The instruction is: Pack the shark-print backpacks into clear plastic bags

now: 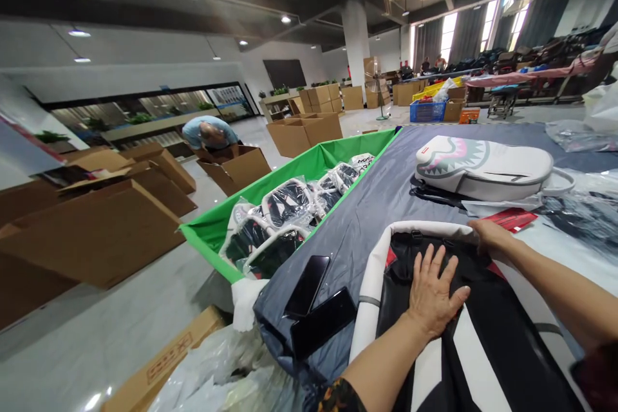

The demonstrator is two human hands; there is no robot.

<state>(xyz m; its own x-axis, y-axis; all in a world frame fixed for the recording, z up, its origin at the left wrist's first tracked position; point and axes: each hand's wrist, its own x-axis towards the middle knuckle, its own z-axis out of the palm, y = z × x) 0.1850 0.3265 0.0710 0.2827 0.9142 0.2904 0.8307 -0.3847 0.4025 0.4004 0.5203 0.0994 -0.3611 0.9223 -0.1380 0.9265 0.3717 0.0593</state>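
Note:
A white and black backpack [487,290] lies back side up at the near edge of the table, its lower part cut off by the frame. My left hand [434,293] rests flat on the black back panel, fingers spread. At the bag's top right edge, my right hand [492,236] grips the white rim, with its fingertips partly hidden. Beyond it, a white backpack with a shark-mouth print [483,164] lies on its back. A red card [512,220] sits just past my right hand.
Two black phones [308,284] lie on the grey cloth [338,232] left of the bag. A green fabric bin [212,232] alongside holds several plastic-wrapped backpacks [290,203]. Clear plastic bags [226,370] lie below. A person [210,134] bends over a cardboard box [236,167]; more boxes stand left.

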